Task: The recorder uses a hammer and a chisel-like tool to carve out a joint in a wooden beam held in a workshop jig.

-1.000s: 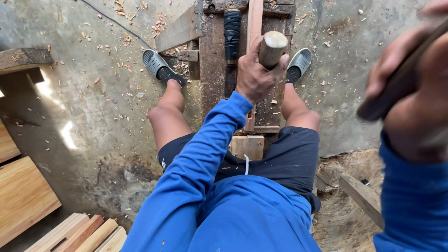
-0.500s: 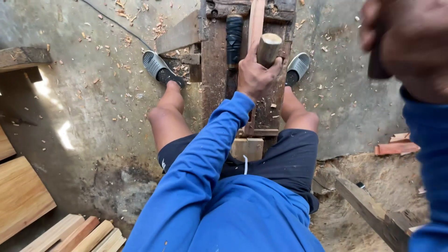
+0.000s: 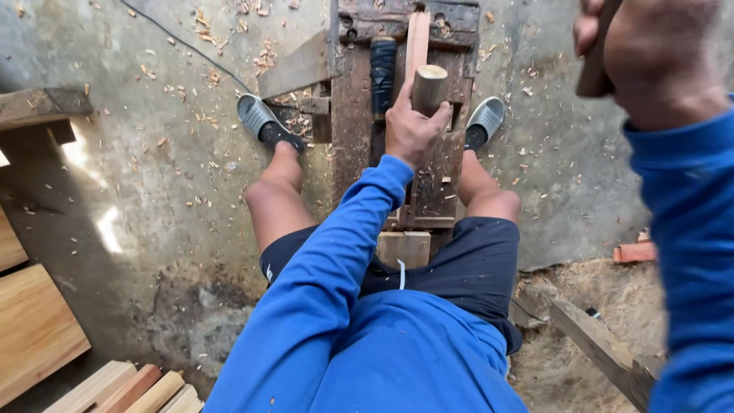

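The left hand [image 3: 413, 130] is wrapped tightly around a short round wooden peg [image 3: 428, 88], holding it upright with its pale cut end uppermost, over a worn, dark wooden workbench [image 3: 352, 115] that runs away between the person's legs. Just beyond the peg a narrow reddish wooden strip [image 3: 417, 42] lies lengthwise along the bench, and beside it, to the left, rests a black-handled tool [image 3: 382, 65]. The right hand [image 3: 650, 53] is raised close to the camera at the upper right, fingers closed on a dark handle [image 3: 596, 57]; the view is too close and blurred to tell what kind of tool it belongs to. Both arms wear blue sleeves. The feet, in grey clogs [image 3: 260, 118], are planted on either side of the bench on a concrete floor [image 3: 130, 191] scattered with wood shavings. Pale wooden planks [image 3: 34, 329] are stacked at the lower left, and a rough plank [image 3: 604, 348] lies in the dirt at the lower right.
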